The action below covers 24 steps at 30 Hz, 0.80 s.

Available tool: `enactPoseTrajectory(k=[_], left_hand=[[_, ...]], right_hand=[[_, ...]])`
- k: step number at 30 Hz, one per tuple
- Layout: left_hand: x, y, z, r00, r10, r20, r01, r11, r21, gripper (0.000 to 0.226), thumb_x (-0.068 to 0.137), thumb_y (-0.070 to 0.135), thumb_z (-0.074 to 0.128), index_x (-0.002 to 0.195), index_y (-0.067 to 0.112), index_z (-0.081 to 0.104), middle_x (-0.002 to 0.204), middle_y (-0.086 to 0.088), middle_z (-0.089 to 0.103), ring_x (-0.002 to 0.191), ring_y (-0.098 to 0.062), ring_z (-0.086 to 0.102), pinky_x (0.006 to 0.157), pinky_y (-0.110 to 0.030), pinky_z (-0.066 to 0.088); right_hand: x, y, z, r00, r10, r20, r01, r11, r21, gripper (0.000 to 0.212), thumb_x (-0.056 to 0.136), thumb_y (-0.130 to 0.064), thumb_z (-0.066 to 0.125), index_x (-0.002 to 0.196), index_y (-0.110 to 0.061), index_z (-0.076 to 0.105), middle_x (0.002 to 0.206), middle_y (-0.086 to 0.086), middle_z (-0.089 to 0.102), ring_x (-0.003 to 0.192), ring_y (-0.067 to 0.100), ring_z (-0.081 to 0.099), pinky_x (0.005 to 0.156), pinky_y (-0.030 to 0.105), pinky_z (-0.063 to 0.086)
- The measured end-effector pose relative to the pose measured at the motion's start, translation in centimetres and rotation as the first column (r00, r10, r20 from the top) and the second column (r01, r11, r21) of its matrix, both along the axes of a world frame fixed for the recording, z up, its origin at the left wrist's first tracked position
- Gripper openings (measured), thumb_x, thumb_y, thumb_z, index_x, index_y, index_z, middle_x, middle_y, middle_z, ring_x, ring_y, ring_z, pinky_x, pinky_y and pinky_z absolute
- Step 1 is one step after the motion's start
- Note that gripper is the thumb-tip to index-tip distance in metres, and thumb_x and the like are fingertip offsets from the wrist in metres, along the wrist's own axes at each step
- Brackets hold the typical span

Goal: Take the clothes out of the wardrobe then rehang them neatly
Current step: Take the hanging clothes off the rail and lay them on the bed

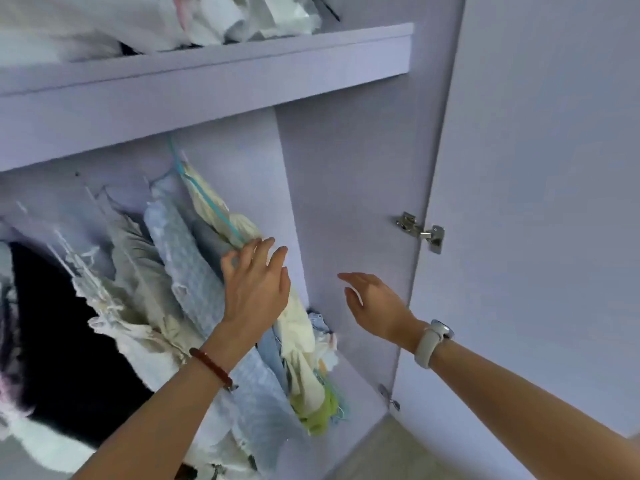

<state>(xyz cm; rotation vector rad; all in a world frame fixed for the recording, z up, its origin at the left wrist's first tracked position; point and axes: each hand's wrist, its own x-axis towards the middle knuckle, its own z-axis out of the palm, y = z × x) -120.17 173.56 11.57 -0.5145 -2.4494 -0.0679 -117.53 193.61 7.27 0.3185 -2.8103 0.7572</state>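
Several garments hang in the pale lilac wardrobe (pixel 346 188). The rightmost is a cream garment (pixel 214 206) on a teal hanger (pixel 207 202), with a light blue textured garment (pixel 183 251) to its left and beige and white clothes (pixel 138 271) further left. My left hand (pixel 254 282) rests on the cream and blue garments, thumb and forefinger pinched at the fabric near the hanger's end, the other fingers spread. My right hand (pixel 377 306) hovers open beside the wardrobe's inner side wall, holding nothing.
A shelf (pixel 242 64) above the rail holds piled white fabric (pixel 173 22). The wardrobe door (pixel 536 202) stands open at the right on a metal hinge (pixel 420 232). A black garment (pixel 52 341) hangs at the left. Beige floor (pixel 391 455) shows below.
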Motion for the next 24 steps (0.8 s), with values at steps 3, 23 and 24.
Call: enactPoseTrajectory(k=[3, 23, 24], left_hand=[[-2.2, -3.2, 1.9, 0.991, 0.129, 0.033, -0.130, 0.991, 0.033, 0.036, 0.085, 0.024, 0.049, 0.116, 0.011, 0.063, 0.125, -0.010, 0.059, 0.120, -0.029, 0.050, 0.095, -0.053, 0.033], [-6.0, -5.4, 1.3, 0.955, 0.250, 0.158, -0.256, 0.966, 0.017, 0.058, 0.091, 0.048, 0.025, 0.141, 0.020, 0.034, 0.148, -0.007, 0.033, 0.137, -0.033, 0.026, 0.105, -0.062, 0.011], [-6.3, -5.2, 1.3, 0.954, 0.260, 0.149, -0.260, 0.966, -0.020, 0.059, 0.091, 0.048, 0.025, 0.138, 0.017, 0.042, 0.146, -0.008, 0.037, 0.136, -0.033, 0.028, 0.104, -0.063, 0.011]], right_hand=[[-4.7, -4.3, 2.4, 0.997, 0.074, -0.022, -0.075, 0.996, -0.048, 0.037, 0.096, -0.017, 0.038, 0.133, -0.012, 0.045, 0.133, 0.008, 0.052, 0.122, 0.026, 0.046, 0.100, 0.036, 0.037], [-20.9, -11.7, 7.3, 0.967, 0.256, 0.003, -0.254, 0.961, 0.104, 0.034, 0.097, -0.037, 0.036, 0.118, -0.014, 0.051, 0.109, 0.011, 0.064, 0.102, 0.034, 0.057, 0.078, 0.037, 0.044], [-21.1, -11.8, 7.5, 0.964, 0.265, -0.026, -0.259, 0.955, 0.142, 0.034, 0.097, -0.036, 0.035, 0.113, -0.012, 0.052, 0.106, 0.012, 0.064, 0.099, 0.034, 0.057, 0.075, 0.036, 0.043]])
